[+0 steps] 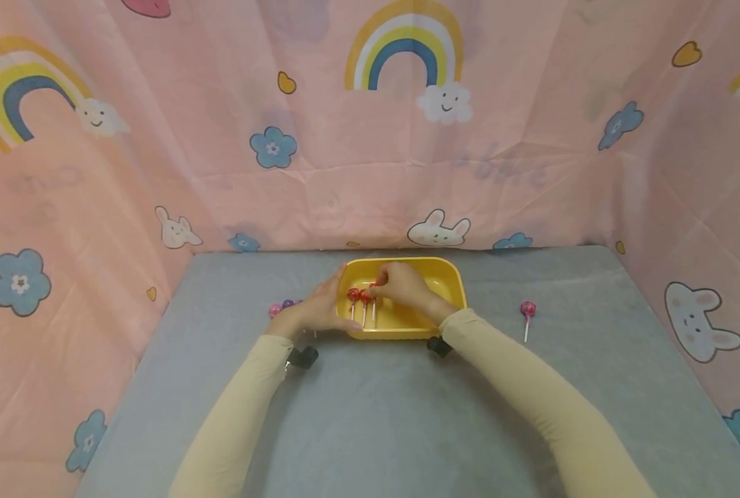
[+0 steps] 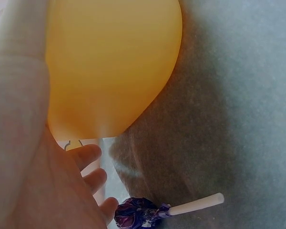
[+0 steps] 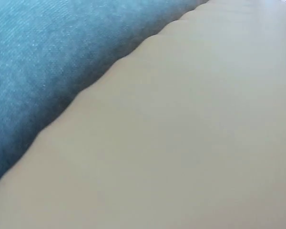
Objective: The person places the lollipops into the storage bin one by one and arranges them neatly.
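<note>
A yellow tray (image 1: pixel 451 277) lies near the table's far side, with red lollipops (image 1: pixel 353 294) side by side in its left part. My left hand (image 1: pixel 320 306) holds the tray's left end, thumb at the near rim and fingers along the outer side. Inside the tray my right hand (image 1: pixel 405 285) pinches another red lollipop (image 1: pixel 373 311) by its head, its stick pointing toward me. Beside my left fingers a purple lollipop (image 2: pixel 138 212) lies on the table. The right wrist view shows only the sleeve (image 3: pixel 171 133) and cloth, so those fingertips are hidden there.
A pink lollipop (image 1: pixel 274 310) and a purple one (image 1: pixel 288 303) lie left of the tray, partly behind my left hand. Off to the right lies a single pink-red lollipop (image 1: pixel 528 311). A patterned pink curtain (image 1: pixel 370 187) borders the grey tabletop (image 1: pixel 382 415).
</note>
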### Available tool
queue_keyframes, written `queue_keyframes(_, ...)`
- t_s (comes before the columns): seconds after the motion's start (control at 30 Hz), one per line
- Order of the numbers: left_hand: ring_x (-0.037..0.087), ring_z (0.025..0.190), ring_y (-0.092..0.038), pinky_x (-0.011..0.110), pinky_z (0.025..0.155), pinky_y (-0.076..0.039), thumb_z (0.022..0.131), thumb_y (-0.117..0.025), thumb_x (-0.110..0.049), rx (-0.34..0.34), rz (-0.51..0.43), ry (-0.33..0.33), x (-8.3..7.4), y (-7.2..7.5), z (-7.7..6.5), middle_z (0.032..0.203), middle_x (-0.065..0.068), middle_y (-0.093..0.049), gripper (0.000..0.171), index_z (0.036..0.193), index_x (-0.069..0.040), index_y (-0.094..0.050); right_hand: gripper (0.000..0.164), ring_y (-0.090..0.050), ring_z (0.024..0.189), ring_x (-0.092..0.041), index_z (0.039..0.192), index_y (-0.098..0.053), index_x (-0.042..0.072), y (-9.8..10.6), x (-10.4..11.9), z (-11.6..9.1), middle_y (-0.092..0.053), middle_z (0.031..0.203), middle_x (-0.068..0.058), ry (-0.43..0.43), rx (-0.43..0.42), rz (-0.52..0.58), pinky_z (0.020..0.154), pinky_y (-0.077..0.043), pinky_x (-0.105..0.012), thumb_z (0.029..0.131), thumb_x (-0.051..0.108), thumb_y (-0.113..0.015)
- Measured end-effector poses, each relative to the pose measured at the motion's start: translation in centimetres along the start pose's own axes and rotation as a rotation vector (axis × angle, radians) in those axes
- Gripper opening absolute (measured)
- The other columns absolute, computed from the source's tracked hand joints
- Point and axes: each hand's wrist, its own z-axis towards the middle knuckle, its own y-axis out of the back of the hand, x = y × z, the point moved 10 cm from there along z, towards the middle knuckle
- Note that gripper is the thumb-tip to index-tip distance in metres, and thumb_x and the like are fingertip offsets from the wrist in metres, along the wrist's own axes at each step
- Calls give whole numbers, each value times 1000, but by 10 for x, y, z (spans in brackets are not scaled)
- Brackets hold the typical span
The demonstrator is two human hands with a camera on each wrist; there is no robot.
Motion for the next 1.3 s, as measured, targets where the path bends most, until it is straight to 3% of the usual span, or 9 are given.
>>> queue_keyframes(0.4,37,154,-15,57,123,-23,73,-80,-58,3,-11,5,1,-2,2,167,16,-12,132,159,-23,14,29,-50,66,-16,82,-64,11,-6,-6,0,-58,74,-2,14,-14,39,55,-38,-23,85,37,-78)
queue_keyframes(0.8,35,154,-16,56,123,-23,72,-81,-57,-11,-32,7,2,2,-1,168,12,-10,133,159,-21,13,29,-53,72,-18,84,-65,10,-13,-4,-2,-57,74,-3,21,-10,76,61,-40,-23,85,36,-78)
queue_keyframes(0.97,34,155,-16,57,123,-23,71,-81,-59,-3,-25,17,5,-1,1,168,11,-10,134,159,-24,14,28,-54,74,-19,86,-64,11,-15,-10,-2,-56,76,-3,-17,-14,71,62,-41,-23,85,35,-78)
queue_keyframes(1.3,34,155,-16,58,122,-24,71,-80,-60,-4,-28,22,6,-4,5,169,9,-10,132,159,-26,13,29,-53,74,-19,84,-65,11,-14,-13,-3,-56,76,-4,-1,-29,60,63,-41,-23,84,36,-79)
